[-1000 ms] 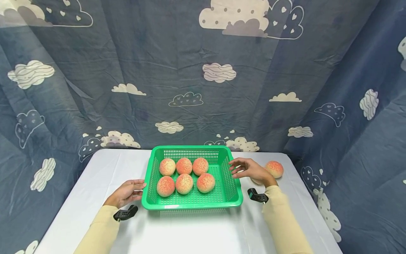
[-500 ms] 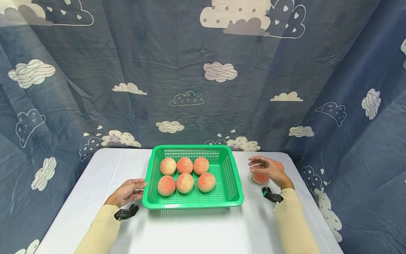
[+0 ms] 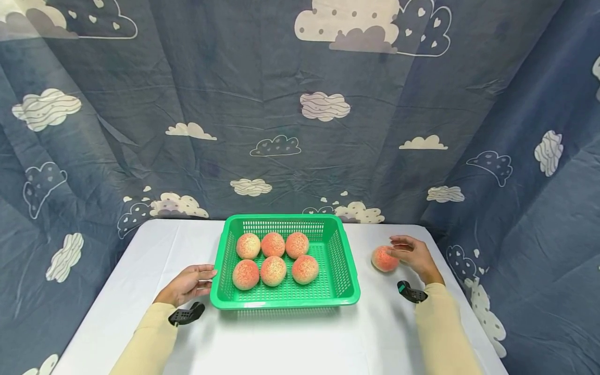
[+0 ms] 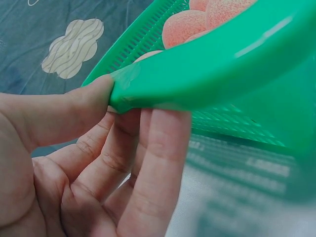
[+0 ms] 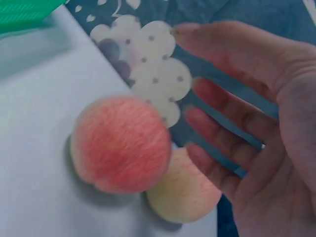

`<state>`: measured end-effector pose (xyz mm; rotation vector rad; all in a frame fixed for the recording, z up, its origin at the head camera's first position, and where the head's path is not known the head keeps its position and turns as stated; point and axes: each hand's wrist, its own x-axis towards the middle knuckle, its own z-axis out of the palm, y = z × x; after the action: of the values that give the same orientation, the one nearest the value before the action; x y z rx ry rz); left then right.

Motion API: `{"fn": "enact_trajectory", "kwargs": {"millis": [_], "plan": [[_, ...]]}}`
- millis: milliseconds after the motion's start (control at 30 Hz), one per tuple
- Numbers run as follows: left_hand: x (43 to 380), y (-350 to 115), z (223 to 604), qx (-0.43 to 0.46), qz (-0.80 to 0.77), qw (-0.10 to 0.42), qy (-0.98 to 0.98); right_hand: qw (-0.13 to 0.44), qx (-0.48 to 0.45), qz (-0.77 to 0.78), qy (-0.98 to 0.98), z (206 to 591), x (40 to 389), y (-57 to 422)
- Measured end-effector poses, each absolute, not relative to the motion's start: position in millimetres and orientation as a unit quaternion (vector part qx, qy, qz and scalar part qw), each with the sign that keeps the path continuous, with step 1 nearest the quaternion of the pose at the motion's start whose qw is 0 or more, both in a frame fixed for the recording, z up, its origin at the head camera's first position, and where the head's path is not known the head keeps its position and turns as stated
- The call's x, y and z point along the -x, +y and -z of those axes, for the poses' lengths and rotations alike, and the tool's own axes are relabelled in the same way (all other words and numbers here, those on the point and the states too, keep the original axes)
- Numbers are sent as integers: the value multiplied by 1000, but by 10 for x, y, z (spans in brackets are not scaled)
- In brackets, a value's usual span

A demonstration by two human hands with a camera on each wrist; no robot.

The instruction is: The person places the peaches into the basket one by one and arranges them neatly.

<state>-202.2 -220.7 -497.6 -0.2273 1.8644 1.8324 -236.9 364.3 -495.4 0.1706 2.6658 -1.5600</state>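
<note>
A green plastic basket [image 3: 286,304] holds several peaches [image 3: 273,271] in two rows. My left hand [image 3: 187,284] pinches its left rim; in the left wrist view the thumb lies at the rim's edge and the fingers reach beneath it. Right of the basket, a red peach [image 3: 383,259] sits on the table beside my right hand [image 3: 416,256]. That hand is open and holds nothing. In the right wrist view a paler peach [image 5: 185,195] lies behind the red one, with the fingertips close to it; the head view has it hidden under the hand.
A white-covered table [image 3: 290,344] carries everything. Dark blue curtains [image 3: 262,120] with cloud prints hang close behind it and along the right side. A black strap device [image 3: 412,291] is on the right wrist, another [image 3: 187,314] on the left.
My right hand has moved right, away from the basket's right rim, past the red peach to above the farther one. The left hand and the basket stay in place.
</note>
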Motion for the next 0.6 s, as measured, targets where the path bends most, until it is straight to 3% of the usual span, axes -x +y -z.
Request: {"fn": "enact_trajectory", "kwargs": {"millis": [600], "plan": [[2026, -2207, 4985, 93, -672, 252, 690, 22, -74, 466, 881, 5337, 2499, 3501]]}}
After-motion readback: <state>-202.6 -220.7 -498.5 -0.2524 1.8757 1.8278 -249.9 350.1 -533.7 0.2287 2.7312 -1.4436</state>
